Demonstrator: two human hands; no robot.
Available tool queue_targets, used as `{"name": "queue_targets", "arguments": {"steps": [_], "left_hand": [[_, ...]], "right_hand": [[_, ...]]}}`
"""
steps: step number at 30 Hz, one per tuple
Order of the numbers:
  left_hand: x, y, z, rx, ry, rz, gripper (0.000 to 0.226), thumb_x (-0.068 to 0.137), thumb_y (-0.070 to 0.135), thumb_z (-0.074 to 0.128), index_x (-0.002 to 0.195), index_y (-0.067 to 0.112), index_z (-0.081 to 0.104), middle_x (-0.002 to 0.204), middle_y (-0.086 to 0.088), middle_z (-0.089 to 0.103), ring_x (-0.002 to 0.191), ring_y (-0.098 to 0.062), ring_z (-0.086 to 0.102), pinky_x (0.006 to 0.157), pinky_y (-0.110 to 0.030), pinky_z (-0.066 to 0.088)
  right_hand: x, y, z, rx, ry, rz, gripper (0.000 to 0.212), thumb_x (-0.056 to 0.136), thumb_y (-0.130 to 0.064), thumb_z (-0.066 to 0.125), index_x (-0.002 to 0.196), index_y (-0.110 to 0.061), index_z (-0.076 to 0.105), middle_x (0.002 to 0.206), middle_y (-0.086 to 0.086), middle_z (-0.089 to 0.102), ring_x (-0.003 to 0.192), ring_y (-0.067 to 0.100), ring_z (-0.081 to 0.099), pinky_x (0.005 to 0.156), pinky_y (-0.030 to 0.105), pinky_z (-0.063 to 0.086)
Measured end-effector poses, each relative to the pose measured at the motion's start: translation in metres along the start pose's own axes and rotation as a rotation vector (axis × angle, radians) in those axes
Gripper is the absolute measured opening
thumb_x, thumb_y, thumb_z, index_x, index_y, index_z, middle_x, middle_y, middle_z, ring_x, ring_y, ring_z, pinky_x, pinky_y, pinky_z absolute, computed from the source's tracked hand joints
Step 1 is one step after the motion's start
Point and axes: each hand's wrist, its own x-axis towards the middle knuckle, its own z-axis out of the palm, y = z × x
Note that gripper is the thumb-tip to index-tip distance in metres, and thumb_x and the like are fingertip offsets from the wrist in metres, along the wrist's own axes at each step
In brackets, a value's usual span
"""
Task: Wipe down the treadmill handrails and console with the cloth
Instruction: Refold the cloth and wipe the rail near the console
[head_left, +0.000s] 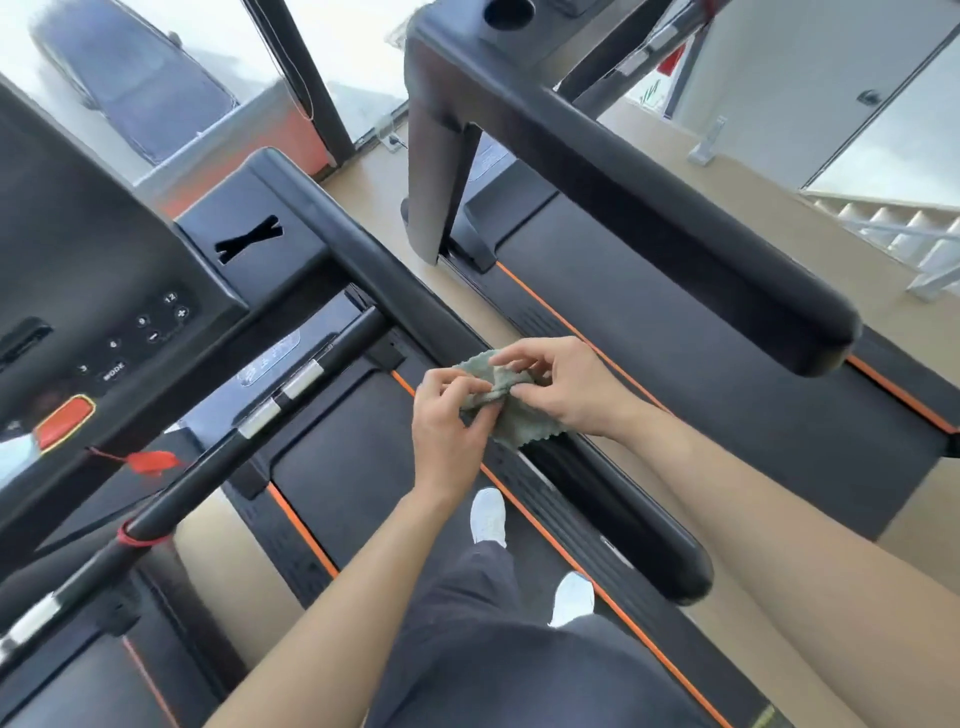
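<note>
View from head height, looking down at my two bare hands above a treadmill. My left hand (449, 421) and right hand (563, 389) meet over a small grey-green cloth (519, 426). The left fingers (465, 387) and thumb pinch a bunched ridge of it. The right fingers (511, 358) are curled and pinch the same ridge from the other side. A scalloped corner hangs loose just below the fingers. The cloth is held in the air and touches no part of the machine that I can see.

A black padded handrail (644, 525) passes right under the fingers on a slant. Left of the fingers is a crossbar (343, 343) with silver grip plates. Further left is the console (104, 249), with number keys and a red stop button (65, 421). A red cord (150, 461) hangs near that button. Below the fingers are the belt (353, 467) and my white shoes (488, 514).

I judge the step in hand to be readying the cloth. To do it well, I would fold it into a flat pad and tuck in the loose corner. Then I would wrap it round the handrail with one hand and draw it along the full length. On the console I would press lightly and keep off the stop button and the cord.
</note>
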Motion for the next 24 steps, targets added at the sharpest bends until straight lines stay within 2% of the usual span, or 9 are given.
{"name": "queue_targets", "arguments": {"steps": [2, 4, 6, 8, 12, 17, 20, 22, 24], "left_hand": [[-0.013, 0.01, -0.002, -0.095, -0.029, -0.112, 0.007, 0.09, 0.014, 0.074, 0.09, 0.019, 0.068, 0.09, 0.008, 0.065, 0.083, -0.014, 0.063, 0.072, -0.031, 0.051], [-0.03, 0.017, -0.007, -0.229, -0.03, -0.254, 0.007, 0.094, 0.011, 0.068, 0.091, 0.018, 0.067, 0.083, 0.002, 0.07, 0.074, -0.018, 0.066, 0.07, -0.036, 0.055], [-0.048, 0.017, -0.017, -0.427, 0.047, -0.421, 0.008, 0.098, 0.006, 0.062, 0.098, 0.012, 0.066, 0.083, -0.008, 0.073, 0.074, -0.022, 0.068, 0.068, -0.037, 0.057], [-0.06, 0.013, -0.029, -0.639, 0.131, -0.608, 0.02, 0.099, -0.002, 0.054, 0.107, 0.012, 0.066, 0.086, -0.006, 0.074, 0.075, -0.019, 0.069, 0.063, -0.03, 0.057], [-0.05, -0.011, -0.047, -0.978, 0.25, -0.877, 0.036, 0.099, -0.01, 0.042, 0.118, 0.008, 0.066, 0.095, -0.008, 0.073, 0.075, -0.014, 0.071, 0.065, -0.024, 0.059], [-0.002, -0.045, -0.048, -1.196, 0.319, -0.99, 0.031, 0.1, -0.004, 0.045, 0.125, 0.004, 0.061, 0.101, -0.014, 0.07, 0.082, -0.023, 0.071, 0.064, -0.03, 0.062], [0.034, -0.061, -0.042, -1.257, 0.268, -0.984, 0.024, 0.101, 0.008, 0.049, 0.119, 0.01, 0.064, 0.108, -0.01, 0.067, 0.087, -0.024, 0.07, 0.069, -0.033, 0.06], [0.05, -0.069, -0.035, -1.303, 0.208, -0.98, 0.027, 0.101, 0.016, 0.051, 0.124, 0.015, 0.065, 0.115, -0.007, 0.066, 0.098, -0.026, 0.068, 0.078, -0.035, 0.06], [0.061, -0.078, -0.029, -1.352, 0.142, -0.966, 0.022, 0.102, 0.025, 0.051, 0.116, 0.017, 0.067, 0.12, -0.007, 0.066, 0.108, -0.027, 0.065, 0.083, -0.037, 0.059]], "right_hand": [[-0.016, 0.001, 0.0, 0.025, 0.016, -0.019, 0.042, 0.08, -0.007, 0.066, 0.118, -0.027, 0.071, 0.105, -0.002, 0.072, 0.099, 0.012, 0.067, 0.092, 0.027, 0.052], [-0.028, 0.002, 0.002, -0.009, 0.046, -0.039, 0.052, 0.08, -0.008, 0.069, 0.13, -0.025, 0.065, 0.119, -0.004, 0.069, 0.111, 0.009, 0.063, 0.102, 0.03, 0.048], [-0.034, 0.006, 0.006, -0.14, 0.062, -0.048, 0.063, 0.077, -0.019, 0.073, 0.139, -0.024, 0.058, 0.133, -0.006, 0.062, 0.12, 0.015, 0.058, 0.107, 0.037, 0.044], [-0.037, 0.006, 0.014, -0.296, 0.018, -0.03, 0.075, 0.074, -0.034, 0.071, 0.145, -0.026, 0.049, 0.145, -0.003, 0.052, 0.129, 0.024, 0.05, 0.11, 0.044, 0.04], [-0.027, -0.006, 0.03, -0.457, -0.055, 0.022, 0.081, 0.081, -0.03, 0.075, 0.153, -0.029, 0.038, 0.157, -0.001, 0.036, 0.135, 0.03, 0.04, 0.113, 0.046, 0.037], [0.011, -0.02, 0.042, -0.575, -0.066, 0.088, 0.086, 0.082, -0.033, 0.075, 0.155, -0.041, 0.029, 0.162, -0.009, 0.026, 0.139, 0.027, 0.036, 0.11, 0.048, 0.041], [0.024, -0.019, 0.041, -0.608, -0.095, 0.108, 0.089, 0.078, -0.039, 0.075, 0.152, -0.052, 0.027, 0.163, -0.014, 0.025, 0.143, 0.018, 0.038, 0.112, 0.043, 0.04], [0.027, -0.016, 0.035, -0.612, -0.114, 0.108, 0.09, 0.077, -0.044, 0.077, 0.15, -0.056, 0.027, 0.163, -0.015, 0.026, 0.144, 0.013, 0.036, 0.115, 0.041, 0.037], [0.026, -0.016, 0.032, -0.582, -0.131, 0.12, 0.089, 0.077, -0.045, 0.077, 0.149, -0.06, 0.026, 0.163, -0.016, 0.025, 0.145, 0.011, 0.036, 0.116, 0.04, 0.037]]}}
